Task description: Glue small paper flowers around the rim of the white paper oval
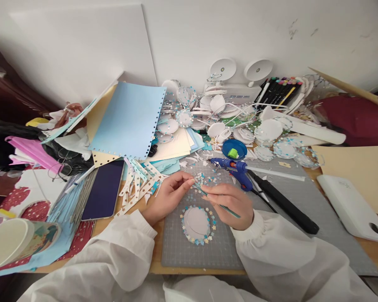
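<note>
My right hand (231, 203) is closed around slim teal tweezers (229, 210), whose tips point toward my left fingertips. Thumb and forefinger of my left hand (173, 191) are pinched together at those tips; what lies between them is too small to make out. Just below both hands, on the grey cutting mat (176, 253), lies a white paper disc (196, 223) ringed with tiny blue, white and cream paper stars. More loose paper stars (204, 179) are scattered on the mat right behind my fingers.
A blue glue gun (233, 167) lies behind my right hand, near a blue lid (234, 149) and a black stick-like tool (283, 203). Star-trimmed white discs (269, 130) pile up at the back. Left are a phone (103, 191), punched paper strips (141, 184) and a paper cup (19, 243); right, a white device (353, 207).
</note>
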### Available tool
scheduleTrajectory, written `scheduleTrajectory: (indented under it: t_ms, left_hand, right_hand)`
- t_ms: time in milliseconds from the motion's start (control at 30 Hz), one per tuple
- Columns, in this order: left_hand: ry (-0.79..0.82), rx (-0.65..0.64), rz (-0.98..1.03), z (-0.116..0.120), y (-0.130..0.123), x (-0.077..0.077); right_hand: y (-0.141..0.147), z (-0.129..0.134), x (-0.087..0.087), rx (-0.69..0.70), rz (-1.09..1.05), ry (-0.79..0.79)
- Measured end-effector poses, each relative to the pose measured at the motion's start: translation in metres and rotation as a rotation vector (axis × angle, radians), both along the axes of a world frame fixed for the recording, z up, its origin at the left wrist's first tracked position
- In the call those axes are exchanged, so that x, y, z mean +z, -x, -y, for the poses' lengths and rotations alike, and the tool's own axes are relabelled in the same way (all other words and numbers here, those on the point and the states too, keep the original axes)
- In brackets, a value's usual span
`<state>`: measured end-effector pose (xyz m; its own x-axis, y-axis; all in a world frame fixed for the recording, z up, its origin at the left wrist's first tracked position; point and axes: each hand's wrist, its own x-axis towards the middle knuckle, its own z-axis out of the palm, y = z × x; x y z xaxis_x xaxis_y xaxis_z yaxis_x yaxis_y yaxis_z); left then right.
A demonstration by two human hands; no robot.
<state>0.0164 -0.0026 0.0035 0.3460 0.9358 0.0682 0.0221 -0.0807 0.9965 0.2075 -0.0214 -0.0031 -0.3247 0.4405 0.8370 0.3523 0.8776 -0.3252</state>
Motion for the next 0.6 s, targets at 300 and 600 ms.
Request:
scheduleTrajectory:
  t_ms: [300, 600]
  left_hand:
    - [0.049, -0.021, 0.066, 0.0002, -0.0004, -0.0015]
    - [0.093, -0.018, 0.086, 0.0008, 0.0000, 0.0020]
  right_hand:
    - [-0.0003, 0.0005, -0.0009, -0.019, -0.020, 0.039]
    - [-0.0024, -0.0012, -0.0039, -0.048, 0.050, -0.032]
